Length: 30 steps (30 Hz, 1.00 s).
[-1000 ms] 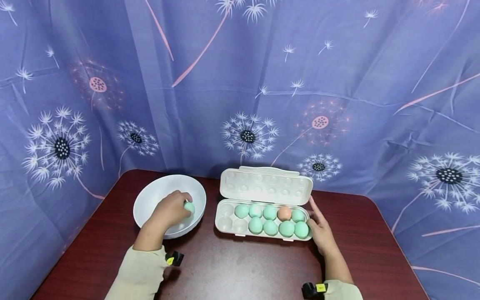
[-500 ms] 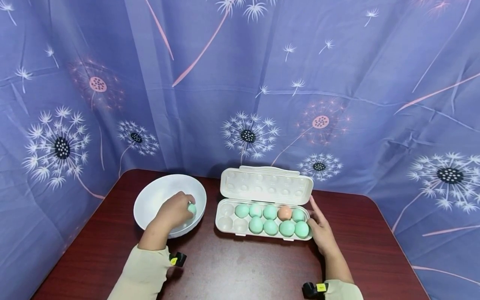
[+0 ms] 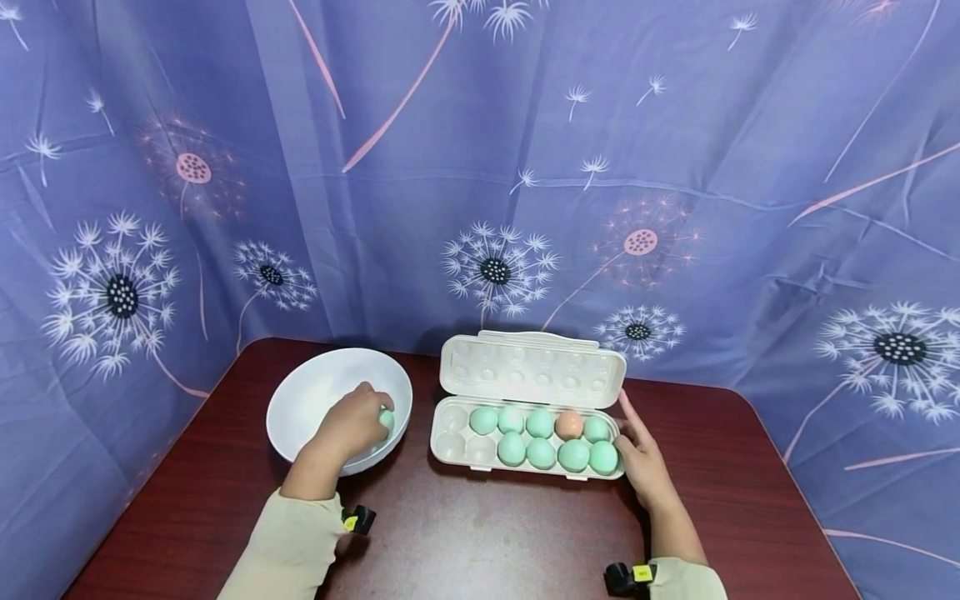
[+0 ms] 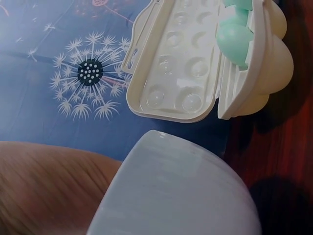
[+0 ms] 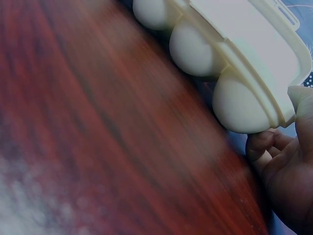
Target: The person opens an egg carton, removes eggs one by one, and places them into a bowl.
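In the head view my left hand [image 3: 352, 425] reaches into a white bowl [image 3: 300, 385] and grips a pale green egg [image 3: 386, 422] near the bowl's right side. The fingers cover part of that egg. At the centre stands an egg carton [image 3: 534, 372] with its lid raised. It holds several green eggs [image 3: 541, 454] and one brown egg [image 3: 569, 425]; three cups at the left end show bare plastic. My right hand [image 3: 643, 462] holds the carton's right end, thumb at the rim and other fingers curled below, as the right wrist view shows.
The dark red wooden table [image 3: 480, 533] carries the bowl at left and the carton to its right. A blue dandelion-print cloth [image 3: 375, 250] hangs behind the table. The bowl's wall [image 4: 176, 191] hides the left hand's fingers in the left wrist view.
My left hand has shifted slightly right inside the bowl with the green egg, and its fingers now cover more of it. The right hand and the carton have stayed put.
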Tool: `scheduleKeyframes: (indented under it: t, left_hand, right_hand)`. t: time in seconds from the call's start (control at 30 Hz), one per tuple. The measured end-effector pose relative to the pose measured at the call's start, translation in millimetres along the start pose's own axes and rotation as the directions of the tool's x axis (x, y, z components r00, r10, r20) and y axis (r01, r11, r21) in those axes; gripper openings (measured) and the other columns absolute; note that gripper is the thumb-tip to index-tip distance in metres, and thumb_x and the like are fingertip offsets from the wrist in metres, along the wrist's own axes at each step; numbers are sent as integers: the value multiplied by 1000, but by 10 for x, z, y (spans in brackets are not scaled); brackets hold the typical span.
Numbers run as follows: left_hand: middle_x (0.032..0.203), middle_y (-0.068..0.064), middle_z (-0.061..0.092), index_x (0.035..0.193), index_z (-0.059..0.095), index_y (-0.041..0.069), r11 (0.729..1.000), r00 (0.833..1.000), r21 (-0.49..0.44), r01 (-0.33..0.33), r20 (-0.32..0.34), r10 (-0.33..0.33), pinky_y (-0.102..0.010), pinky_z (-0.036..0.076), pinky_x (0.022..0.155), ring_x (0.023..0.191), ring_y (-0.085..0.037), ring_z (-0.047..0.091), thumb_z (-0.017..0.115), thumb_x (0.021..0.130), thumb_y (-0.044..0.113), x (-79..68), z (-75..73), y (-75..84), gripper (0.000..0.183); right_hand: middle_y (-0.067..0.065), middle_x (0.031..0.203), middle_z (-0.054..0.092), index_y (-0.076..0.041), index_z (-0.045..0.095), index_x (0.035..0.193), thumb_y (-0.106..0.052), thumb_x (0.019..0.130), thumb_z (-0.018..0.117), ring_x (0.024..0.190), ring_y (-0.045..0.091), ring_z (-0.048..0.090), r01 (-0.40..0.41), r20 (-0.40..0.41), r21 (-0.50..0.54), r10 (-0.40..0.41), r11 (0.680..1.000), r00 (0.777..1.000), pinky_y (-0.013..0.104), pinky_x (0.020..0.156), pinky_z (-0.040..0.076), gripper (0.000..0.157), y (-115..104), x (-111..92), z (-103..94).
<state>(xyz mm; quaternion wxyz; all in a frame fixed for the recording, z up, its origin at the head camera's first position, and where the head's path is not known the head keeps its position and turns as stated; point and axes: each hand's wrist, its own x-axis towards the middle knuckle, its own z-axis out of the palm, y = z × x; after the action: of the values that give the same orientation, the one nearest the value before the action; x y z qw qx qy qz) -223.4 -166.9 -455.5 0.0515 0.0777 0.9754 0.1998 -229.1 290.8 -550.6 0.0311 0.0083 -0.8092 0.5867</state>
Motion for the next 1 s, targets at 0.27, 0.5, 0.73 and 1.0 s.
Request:
scheduleKeyframes:
  t: [0.27, 0.5, 0.73, 1.0]
  left_hand:
    - [105, -17, 64, 113, 74, 7, 999, 999, 40, -8, -39, 9, -45, 54, 76, 88, -31, 63, 71, 75, 2, 19, 54, 20, 38]
    - [101, -16, 66, 109, 73, 7, 998, 997, 62, -25, -70, 29, -48, 54, 77, 92, -36, 61, 67, 77, 0, 30, 95, 35, 34]
    - [105, -15, 66, 111, 75, 10, 995, 998, 95, -23, -64, 29, -47, 54, 77, 97, -37, 59, 62, 81, -3, 19, 126, 50, 35]
    - [103, -15, 66, 112, 76, 11, 992, 995, 120, -48, -76, 57, -46, 52, 73, 94, -36, 59, 61, 81, -7, -9, 130, 82, 38]
  right_hand:
    - [12, 120, 60, -29, 18, 162, 7, 99, 41, 99, 2, 56, 15, -6, -5, -15, 1000, 1000, 20, 80, 49, 77, -20, -3, 2]
    - [12, 120, 60, -30, 19, 162, 7, 99, 41, 99, 2, 56, 10, -10, -1, -10, 1000, 1000, 20, 79, 49, 76, -37, 4, 2]
    - [19, 126, 58, -33, 17, 162, 6, 99, 40, 100, 3, 56, -18, 3, 4, 18, 1000, 1000, 20, 80, 49, 78, -17, 17, -2]
    - [11, 121, 59, -31, 18, 162, 6, 99, 41, 100, 2, 56, -19, -9, 6, 19, 1000, 1000, 20, 81, 49, 77, -15, 2, 6]
